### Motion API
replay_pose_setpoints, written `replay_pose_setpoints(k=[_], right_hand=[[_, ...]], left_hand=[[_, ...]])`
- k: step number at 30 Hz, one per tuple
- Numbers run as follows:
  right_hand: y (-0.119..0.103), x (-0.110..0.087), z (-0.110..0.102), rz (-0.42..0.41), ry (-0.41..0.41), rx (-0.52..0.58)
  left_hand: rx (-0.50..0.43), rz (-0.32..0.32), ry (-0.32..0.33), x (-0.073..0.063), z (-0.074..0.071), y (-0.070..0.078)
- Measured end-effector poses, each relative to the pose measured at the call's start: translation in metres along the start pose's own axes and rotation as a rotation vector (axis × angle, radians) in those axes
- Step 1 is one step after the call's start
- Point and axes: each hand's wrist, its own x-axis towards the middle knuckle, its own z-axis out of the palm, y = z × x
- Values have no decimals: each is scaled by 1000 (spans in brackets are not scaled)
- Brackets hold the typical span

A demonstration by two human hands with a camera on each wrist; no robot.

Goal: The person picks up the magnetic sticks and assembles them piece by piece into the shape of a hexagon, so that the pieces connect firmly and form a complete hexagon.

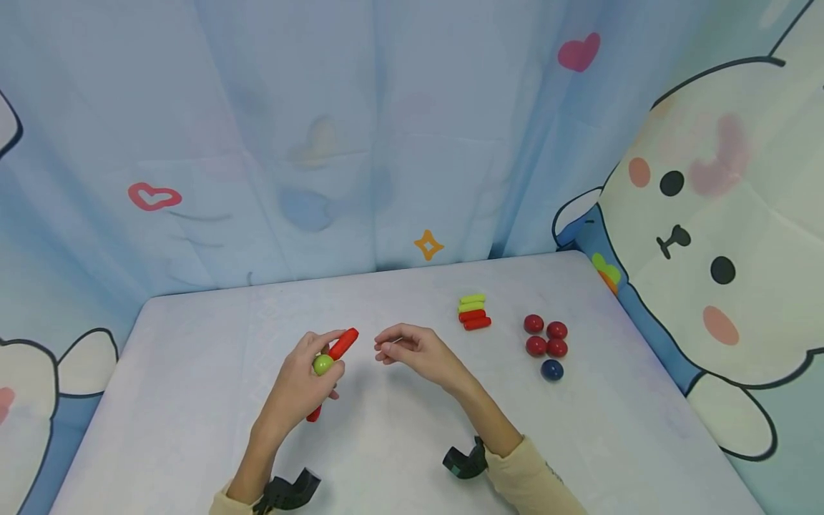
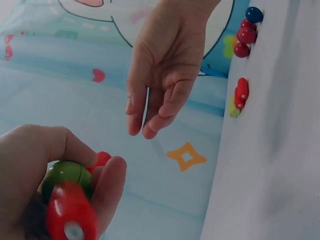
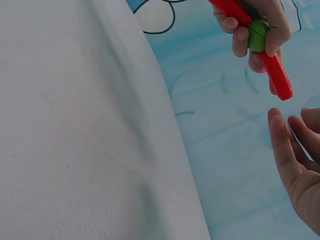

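Observation:
My left hand (image 1: 299, 386) grips a toy built from a green ball (image 1: 323, 365) and red rods (image 1: 345, 343). In the right wrist view, one red rod (image 3: 276, 75) sticks out below the ball and another extends up the opposite side. Part of the toy is hidden behind the fingers. Just to its right, my right hand (image 1: 421, 354) hovers over the table with nothing in it, its fingers loosely bent. A gap separates the right fingertips from the rod's end.
Behind the right hand lie two yellow-green rods (image 1: 472, 302) and two red rods (image 1: 476, 320). Several red balls (image 1: 536, 346) and one dark blue ball (image 1: 551, 370) rest farther right on the white table (image 1: 193, 400). A printed curtain (image 1: 309, 143) hangs along the far edge.

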Motion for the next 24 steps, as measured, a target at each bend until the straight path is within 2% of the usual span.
replay_pose_setpoints(k=[5,14,24], right_hand=[[0,0,0,10,-5,-5],[1,0,0,26,-14,-20],[-2,-1,-3,26,-3,-22]], left_hand=[[-33,-21,-11,1,0,0],[-41,76,-39,3,-2,-5],[-52,107,56,3,-2,-7]])
